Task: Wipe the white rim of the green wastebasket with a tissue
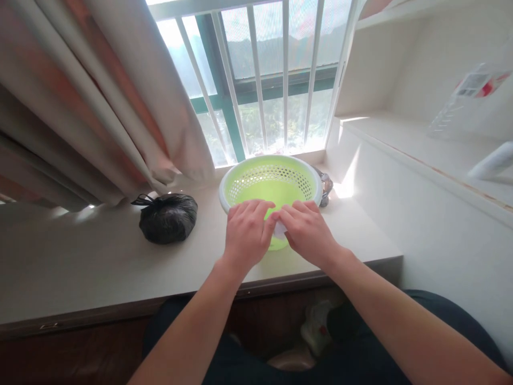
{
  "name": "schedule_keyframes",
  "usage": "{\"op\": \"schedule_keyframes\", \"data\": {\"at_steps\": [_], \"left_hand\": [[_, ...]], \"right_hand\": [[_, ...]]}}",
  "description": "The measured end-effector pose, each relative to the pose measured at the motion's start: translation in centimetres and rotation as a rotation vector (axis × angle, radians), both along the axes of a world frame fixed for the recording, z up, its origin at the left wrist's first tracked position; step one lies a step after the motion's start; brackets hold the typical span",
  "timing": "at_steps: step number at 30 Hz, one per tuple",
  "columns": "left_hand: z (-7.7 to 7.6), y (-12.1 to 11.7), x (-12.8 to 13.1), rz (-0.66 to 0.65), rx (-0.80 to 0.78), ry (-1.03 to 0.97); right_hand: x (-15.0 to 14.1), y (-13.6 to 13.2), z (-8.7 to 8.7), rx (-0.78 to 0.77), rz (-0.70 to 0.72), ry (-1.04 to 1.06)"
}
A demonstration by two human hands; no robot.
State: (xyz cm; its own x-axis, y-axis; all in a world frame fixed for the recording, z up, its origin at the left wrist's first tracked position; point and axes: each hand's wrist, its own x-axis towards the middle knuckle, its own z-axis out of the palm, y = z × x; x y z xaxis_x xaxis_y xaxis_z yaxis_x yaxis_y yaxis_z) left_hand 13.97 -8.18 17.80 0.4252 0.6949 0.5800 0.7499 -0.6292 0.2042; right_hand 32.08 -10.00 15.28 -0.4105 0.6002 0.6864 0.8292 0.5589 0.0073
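Observation:
A light green plastic basket point(262, 190) with a pale grey rim and rows of holes stands on the white windowsill ledge in front of me. My left hand point(249, 227) is closed over the near side of its rim, fingers curled inward. Beside it, my right hand point(306, 230) grips the same near edge, with its thumb close to the left thumb. A small pale piece, apparently the rim, shows between the two hands. Fingertips on both sides are partly hidden.
A knotted black plastic bag point(168, 218) sits on the ledge point(100, 272) to the left. Behind the basket's right side is a dark crumpled thing point(326, 187). A clear bottle point(460, 101) lies on the right shelf. Curtains point(120, 96) hang left of the barred window point(276, 80).

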Motion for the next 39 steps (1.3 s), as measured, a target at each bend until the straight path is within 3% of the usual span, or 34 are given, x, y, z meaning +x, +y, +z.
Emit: {"op": "schedule_keyframes", "data": {"at_steps": [6,17,32,39], "left_hand": [[-0.3,1.2,0.7,0.081,0.024,0.073],[-1.5,1.8,1.6,0.084,0.171,-0.066],[-2.9,3.4,2.0,0.051,0.153,-0.231],[-2.6,3.4,2.5,0.040,0.086,-0.257]], "right_hand": [[0.6,1.6,-0.1,0.008,0.027,-0.010],[1.2,1.3,-0.6,-0.090,0.048,0.063],[1.5,1.8,-0.5,-0.125,-0.051,0.032],[1.8,2.0,-0.7,-0.101,-0.074,0.012]]}}
